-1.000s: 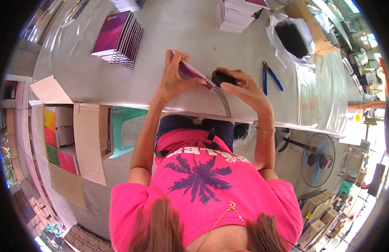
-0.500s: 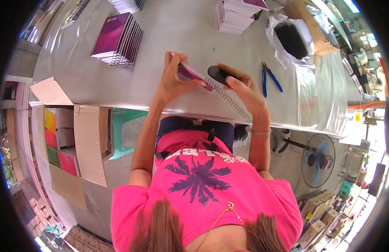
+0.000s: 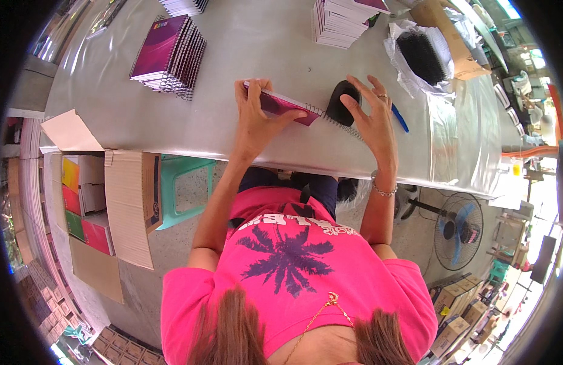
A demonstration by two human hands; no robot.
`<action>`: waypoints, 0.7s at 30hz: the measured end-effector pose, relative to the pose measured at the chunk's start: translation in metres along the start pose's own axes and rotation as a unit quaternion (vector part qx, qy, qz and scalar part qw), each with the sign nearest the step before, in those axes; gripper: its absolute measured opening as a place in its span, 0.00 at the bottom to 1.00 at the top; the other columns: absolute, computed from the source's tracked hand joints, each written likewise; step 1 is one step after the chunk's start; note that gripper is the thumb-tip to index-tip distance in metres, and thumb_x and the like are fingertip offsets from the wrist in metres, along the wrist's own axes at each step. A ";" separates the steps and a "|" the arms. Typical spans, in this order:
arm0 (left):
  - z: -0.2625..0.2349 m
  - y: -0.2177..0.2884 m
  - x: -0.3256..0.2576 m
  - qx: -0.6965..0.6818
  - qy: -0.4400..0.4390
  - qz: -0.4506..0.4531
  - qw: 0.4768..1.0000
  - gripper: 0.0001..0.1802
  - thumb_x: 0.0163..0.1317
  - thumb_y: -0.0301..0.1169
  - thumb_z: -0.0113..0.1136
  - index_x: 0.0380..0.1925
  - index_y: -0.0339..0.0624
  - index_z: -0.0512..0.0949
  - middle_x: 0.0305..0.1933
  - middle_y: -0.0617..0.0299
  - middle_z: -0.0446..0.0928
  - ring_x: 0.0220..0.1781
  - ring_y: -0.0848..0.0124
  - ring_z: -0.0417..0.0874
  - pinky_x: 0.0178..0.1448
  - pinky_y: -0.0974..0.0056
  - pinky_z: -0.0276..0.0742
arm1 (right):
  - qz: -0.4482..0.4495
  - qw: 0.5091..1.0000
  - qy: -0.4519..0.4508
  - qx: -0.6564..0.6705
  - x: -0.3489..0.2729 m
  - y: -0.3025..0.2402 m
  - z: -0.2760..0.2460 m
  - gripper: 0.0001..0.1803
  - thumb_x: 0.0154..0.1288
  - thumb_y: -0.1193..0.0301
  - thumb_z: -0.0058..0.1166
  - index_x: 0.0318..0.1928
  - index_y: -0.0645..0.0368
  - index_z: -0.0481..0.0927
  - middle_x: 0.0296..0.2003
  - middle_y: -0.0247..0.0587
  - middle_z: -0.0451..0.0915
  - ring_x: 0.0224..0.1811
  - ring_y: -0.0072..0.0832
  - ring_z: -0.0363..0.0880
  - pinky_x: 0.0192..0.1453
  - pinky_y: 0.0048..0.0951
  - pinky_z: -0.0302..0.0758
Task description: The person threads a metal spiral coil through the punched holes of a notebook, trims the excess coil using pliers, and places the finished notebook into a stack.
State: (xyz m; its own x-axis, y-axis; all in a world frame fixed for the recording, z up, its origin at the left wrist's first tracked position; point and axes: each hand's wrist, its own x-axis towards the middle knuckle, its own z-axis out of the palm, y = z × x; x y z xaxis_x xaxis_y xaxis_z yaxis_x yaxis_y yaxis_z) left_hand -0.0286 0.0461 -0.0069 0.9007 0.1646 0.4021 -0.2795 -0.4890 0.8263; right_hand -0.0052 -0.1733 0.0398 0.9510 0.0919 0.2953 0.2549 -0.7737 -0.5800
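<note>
My left hand [image 3: 255,118] grips a small purple notebook [image 3: 272,104], thumb on its cover and fingers round the far edge. A thin metal spiral coil [image 3: 349,130] runs from the notebook's right end toward the lower right, partly hidden by my right hand. My right hand [image 3: 374,115] is open, fingers spread, beside a black rounded, mouse-shaped thing [image 3: 337,104]. My thumb overlaps this black thing; whether it still touches is unclear. Blue-handled pliers [image 3: 400,118] lie just right of that hand, their jaws hidden behind it.
A stack of purple spiral notebooks [image 3: 166,58] stands at the far left of the table [image 3: 263,48]. Farther right are a stack of unbound booklets [image 3: 337,27] and black coils [image 3: 422,58] in white wrapping. An open carton [image 3: 129,207] sits left; a fan [image 3: 456,231] stands right.
The black thing has gone from my right hand's grasp to a more upright position farther right. My right fingers have spread and moved right, now covering part of the pliers. The notebook has shifted slightly right.
</note>
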 end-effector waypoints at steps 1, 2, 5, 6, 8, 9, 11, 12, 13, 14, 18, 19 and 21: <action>0.002 0.001 -0.003 0.012 0.014 -0.003 1.000 0.40 0.36 0.37 0.84 0.45 0.39 0.66 0.44 0.56 0.61 0.49 0.59 0.64 0.56 0.58 0.67 | -0.015 0.999 -0.030 0.008 0.002 -0.006 -0.008 0.22 0.62 0.57 0.62 0.55 0.48 0.83 0.54 0.53 0.78 0.61 0.44 0.71 0.70 0.47 0.56; 0.004 0.003 -0.005 0.004 0.021 -0.009 1.000 0.40 0.36 0.37 0.84 0.45 0.39 0.66 0.44 0.56 0.61 0.49 0.59 0.64 0.55 0.58 0.67 | -0.029 0.998 -0.059 0.016 0.003 -0.011 -0.014 0.21 0.62 0.58 0.62 0.55 0.49 0.83 0.53 0.51 0.79 0.61 0.42 0.72 0.70 0.46 0.55; 0.008 0.003 -0.009 -0.003 0.036 -0.013 0.999 0.39 0.38 0.35 0.83 0.46 0.38 0.66 0.45 0.55 0.61 0.49 0.58 0.64 0.54 0.56 0.67 | -0.100 0.993 -0.065 0.019 -0.005 -0.037 -0.005 0.17 0.61 0.61 0.63 0.49 0.51 0.86 0.48 0.45 0.82 0.53 0.36 0.78 0.68 0.41 0.59; 0.008 0.000 -0.009 0.007 0.035 -0.005 0.999 0.39 0.39 0.35 0.83 0.47 0.38 0.66 0.45 0.55 0.61 0.49 0.57 0.64 0.54 0.56 0.67 | -0.090 0.993 -0.072 0.017 -0.008 -0.043 -0.001 0.16 0.61 0.62 0.64 0.48 0.51 0.86 0.47 0.43 0.83 0.52 0.35 0.78 0.68 0.40 0.58; 0.008 -0.001 -0.010 0.017 0.036 0.002 0.999 0.38 0.41 0.34 0.82 0.47 0.37 0.66 0.45 0.54 0.62 0.49 0.57 0.64 0.53 0.55 0.66 | -0.069 0.994 -0.085 0.014 -0.012 -0.049 0.007 0.15 0.60 0.62 0.64 0.47 0.52 0.86 0.43 0.38 0.83 0.49 0.33 0.78 0.69 0.39 0.55; 0.008 0.001 -0.010 0.017 0.036 0.002 0.999 0.37 0.41 0.34 0.82 0.47 0.37 0.66 0.45 0.54 0.62 0.49 0.57 0.64 0.53 0.54 0.66 | -0.073 0.994 -0.076 0.020 -0.012 -0.048 0.009 0.15 0.60 0.63 0.64 0.46 0.52 0.86 0.42 0.38 0.83 0.48 0.33 0.78 0.69 0.38 0.55; 0.009 0.001 -0.010 0.016 0.038 0.000 0.999 0.36 0.42 0.33 0.81 0.47 0.37 0.66 0.45 0.54 0.62 0.49 0.57 0.64 0.53 0.54 0.66 | -0.082 0.994 -0.057 0.033 -0.014 -0.045 0.015 0.14 0.59 0.64 0.65 0.45 0.52 0.86 0.39 0.37 0.83 0.46 0.32 0.77 0.68 0.38 0.56; 0.009 0.000 -0.011 0.015 0.039 -0.002 0.999 0.36 0.42 0.32 0.81 0.46 0.38 0.66 0.45 0.54 0.62 0.49 0.56 0.64 0.53 0.53 0.67 | -0.079 0.995 -0.051 0.036 -0.015 -0.045 0.017 0.13 0.59 0.64 0.65 0.45 0.52 0.86 0.39 0.37 0.83 0.46 0.32 0.77 0.68 0.38 0.57; 0.009 -0.001 -0.011 0.014 0.041 -0.003 0.999 0.36 0.42 0.32 0.81 0.46 0.38 0.66 0.45 0.54 0.62 0.49 0.56 0.64 0.52 0.53 0.67 | -0.077 0.995 -0.045 0.040 -0.016 -0.046 0.019 0.13 0.58 0.65 0.66 0.44 0.52 0.86 0.39 0.37 0.83 0.46 0.32 0.77 0.68 0.38 0.57; 0.009 -0.001 -0.011 0.015 0.036 -0.007 0.999 0.35 0.42 0.33 0.81 0.46 0.38 0.67 0.46 0.52 0.62 0.50 0.55 0.65 0.53 0.53 0.68 | -0.073 0.996 -0.038 0.042 -0.017 -0.046 0.020 0.13 0.58 0.65 0.66 0.43 0.52 0.87 0.38 0.36 0.82 0.46 0.31 0.77 0.68 0.38 0.57; 0.009 -0.002 -0.012 0.019 0.024 -0.017 0.999 0.33 0.43 0.33 0.81 0.45 0.39 0.68 0.47 0.50 0.62 0.53 0.53 0.65 0.56 0.52 0.70 | -0.078 0.996 -0.018 0.047 -0.018 -0.046 0.023 0.12 0.56 0.65 0.67 0.41 0.53 0.86 0.38 0.36 0.81 0.45 0.32 0.78 0.66 0.37 0.59; 0.008 -0.001 -0.012 0.020 0.022 -0.017 0.999 0.33 0.43 0.32 0.81 0.45 0.39 0.68 0.47 0.50 0.62 0.53 0.52 0.65 0.56 0.52 0.69 | -0.081 0.995 -0.011 0.050 -0.018 -0.046 0.023 0.12 0.56 0.65 0.68 0.40 0.54 0.86 0.37 0.36 0.81 0.45 0.32 0.78 0.65 0.37 0.59; 0.008 0.001 -0.012 0.018 0.023 -0.019 0.999 0.33 0.43 0.32 0.81 0.45 0.39 0.68 0.48 0.50 0.62 0.53 0.52 0.65 0.56 0.52 0.69 | -0.088 0.995 -0.001 0.054 -0.018 -0.046 0.024 0.12 0.55 0.66 0.68 0.39 0.55 0.86 0.37 0.36 0.81 0.43 0.33 0.78 0.64 0.36 0.60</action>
State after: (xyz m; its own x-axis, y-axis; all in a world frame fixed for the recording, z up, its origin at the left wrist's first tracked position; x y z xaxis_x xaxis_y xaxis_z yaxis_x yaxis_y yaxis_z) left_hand -0.0369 0.0371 -0.0144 0.8941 0.2216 0.3893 -0.2328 -0.5127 0.8264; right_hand -0.0303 -0.1244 0.0429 0.8903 0.2214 0.3980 0.4347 -0.6735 -0.5978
